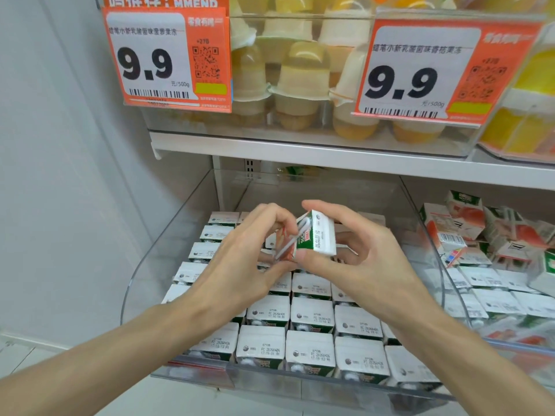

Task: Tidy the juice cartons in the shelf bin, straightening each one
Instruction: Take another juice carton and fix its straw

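Head: carton (318, 235) between both hands (240, 259) (369, 259)

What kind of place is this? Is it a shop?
Most likely a shop: orange price tags reading 9.9 with barcodes, a clear shelf bin packed with juice cartons, and jelly cups stocked above.
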Motion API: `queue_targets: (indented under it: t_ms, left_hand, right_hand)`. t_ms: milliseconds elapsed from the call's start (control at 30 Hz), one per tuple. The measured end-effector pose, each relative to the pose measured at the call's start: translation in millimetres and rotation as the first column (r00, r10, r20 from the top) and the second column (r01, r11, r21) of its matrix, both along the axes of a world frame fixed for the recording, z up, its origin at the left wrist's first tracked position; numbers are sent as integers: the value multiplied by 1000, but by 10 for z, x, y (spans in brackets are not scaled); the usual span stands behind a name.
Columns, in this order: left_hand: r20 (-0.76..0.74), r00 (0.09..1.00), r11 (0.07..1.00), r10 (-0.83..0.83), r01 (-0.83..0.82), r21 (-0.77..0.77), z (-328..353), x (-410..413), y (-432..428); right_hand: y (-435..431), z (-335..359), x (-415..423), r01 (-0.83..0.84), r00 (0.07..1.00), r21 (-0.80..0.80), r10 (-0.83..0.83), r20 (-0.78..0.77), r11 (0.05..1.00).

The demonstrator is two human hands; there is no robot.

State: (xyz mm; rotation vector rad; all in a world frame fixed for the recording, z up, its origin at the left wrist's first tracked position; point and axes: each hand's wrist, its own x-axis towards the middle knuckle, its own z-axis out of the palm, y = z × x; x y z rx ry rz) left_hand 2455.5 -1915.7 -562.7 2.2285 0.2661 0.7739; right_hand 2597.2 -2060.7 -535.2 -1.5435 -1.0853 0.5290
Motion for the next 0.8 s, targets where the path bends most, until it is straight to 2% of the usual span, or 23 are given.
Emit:
queue_targets:
  t_ms: [133, 233, 300, 367, 400, 567, 800]
  left_hand:
    - [19, 999, 999, 31, -30, -12, 24, 132, -32]
    - [-34, 999, 998, 5, -7, -59, 21, 249, -26]
    - [-154, 987, 997, 43, -33, 65, -19, 288, 26]
    - [-280, 955, 967, 103, -31, 252, -35, 300, 89]
    - [-327, 938, 958, 116, -18, 287, -21, 300, 116]
    - [-496, 865, 937, 74, 110, 331, 94, 353, 240]
    - [-544, 834, 919, 90, 141, 369, 157, 372, 271]
  right_hand:
    - [-55, -32, 86, 82, 991, 49, -87, 104, 995]
    - [-108, 33, 233, 140, 984, 34, -143, 105, 990]
    - [-140, 68, 334, 163, 973, -3, -160, 169, 987]
    - [-170, 79, 409, 187, 939, -58, -161, 305, 981]
    - [-183, 82, 429, 200, 921, -81, -159, 355, 976]
    - [-253, 143, 501, 221, 879, -222, -95, 468, 950]
    - [-363, 138, 623, 179, 871, -260, -30, 491, 949]
